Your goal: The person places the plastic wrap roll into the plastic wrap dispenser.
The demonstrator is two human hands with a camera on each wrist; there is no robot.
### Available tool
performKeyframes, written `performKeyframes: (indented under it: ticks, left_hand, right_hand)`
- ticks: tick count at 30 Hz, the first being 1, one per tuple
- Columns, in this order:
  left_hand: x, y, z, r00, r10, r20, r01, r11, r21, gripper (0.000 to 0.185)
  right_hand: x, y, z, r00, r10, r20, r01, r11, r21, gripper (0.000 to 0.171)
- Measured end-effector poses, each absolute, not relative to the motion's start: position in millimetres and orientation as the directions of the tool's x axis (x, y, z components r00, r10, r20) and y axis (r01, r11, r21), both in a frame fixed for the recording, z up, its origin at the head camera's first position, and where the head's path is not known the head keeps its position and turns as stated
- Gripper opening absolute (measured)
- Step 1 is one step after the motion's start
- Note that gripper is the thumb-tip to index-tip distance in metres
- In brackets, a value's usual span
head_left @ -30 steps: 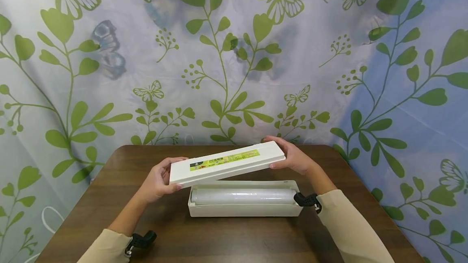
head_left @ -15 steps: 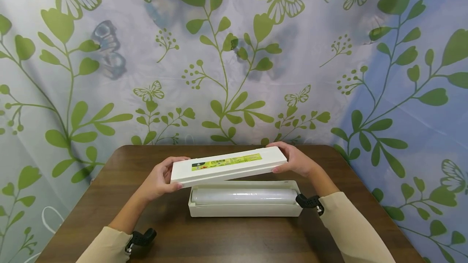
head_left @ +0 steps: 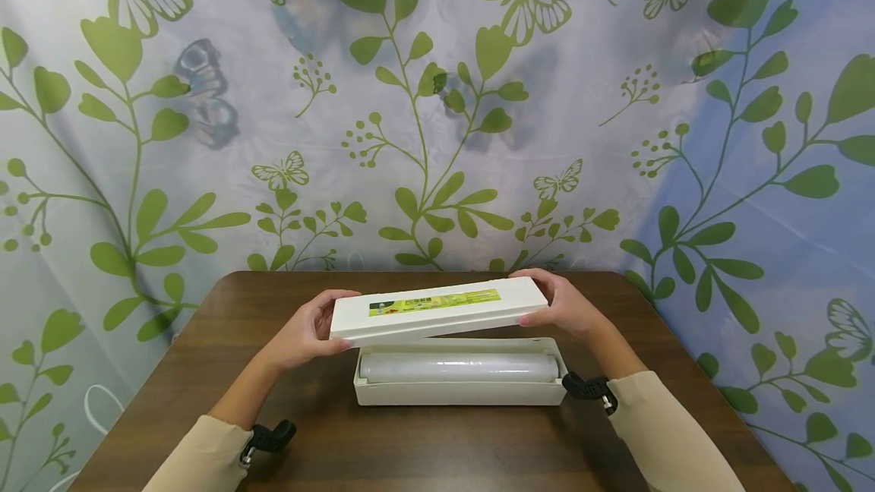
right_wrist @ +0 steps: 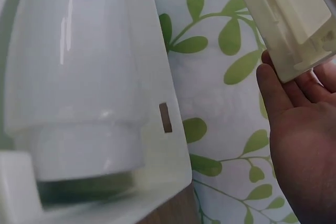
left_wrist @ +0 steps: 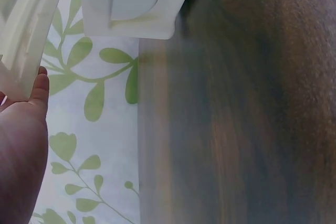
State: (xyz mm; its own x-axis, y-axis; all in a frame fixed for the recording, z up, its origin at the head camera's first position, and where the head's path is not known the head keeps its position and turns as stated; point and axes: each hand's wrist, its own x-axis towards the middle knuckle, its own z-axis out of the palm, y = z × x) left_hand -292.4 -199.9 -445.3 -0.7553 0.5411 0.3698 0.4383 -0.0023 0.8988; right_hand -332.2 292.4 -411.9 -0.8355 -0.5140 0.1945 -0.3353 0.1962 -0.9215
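Observation:
A long white lid with a yellow-green label hangs just above a white dispenser box on the brown table. My left hand grips the lid's left end, and my right hand grips its right end. Inside the box lies a roll of clear film. The left wrist view shows the box's end, the lid's edge and my left hand. In the right wrist view the roll sits in the box, and my right hand holds the lid's end.
A curtain printed with green leaves and butterflies hangs right behind the table's far edge. Black wrist mounts sit on both cream sleeves. Bare tabletop lies in front of the box and to both sides.
Both hands have carried the lid a little right and down, and it now lies flatter and closer over the box. The box and roll have not moved.

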Motion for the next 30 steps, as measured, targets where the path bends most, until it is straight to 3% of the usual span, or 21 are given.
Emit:
performKeyframes:
  ticks: [18, 30]
  left_hand:
    - [-297.5, -194.1, -449.9, -0.751, 0.531, 0.393, 0.513, 0.094, 0.853, 0.075]
    - [-298.0, -189.3, -452.9, -0.764, 0.537, 0.357, 0.471, 0.087, 0.878, 0.076]
  right_hand:
    - [-315.2, 309.1, -426.5, -0.846, -0.483, 0.226, -0.363, 0.210, -0.908, 0.080]
    - [-304.0, 319.6, -438.5, -0.813, -0.527, 0.248, -0.387, 0.172, -0.906, 0.081]
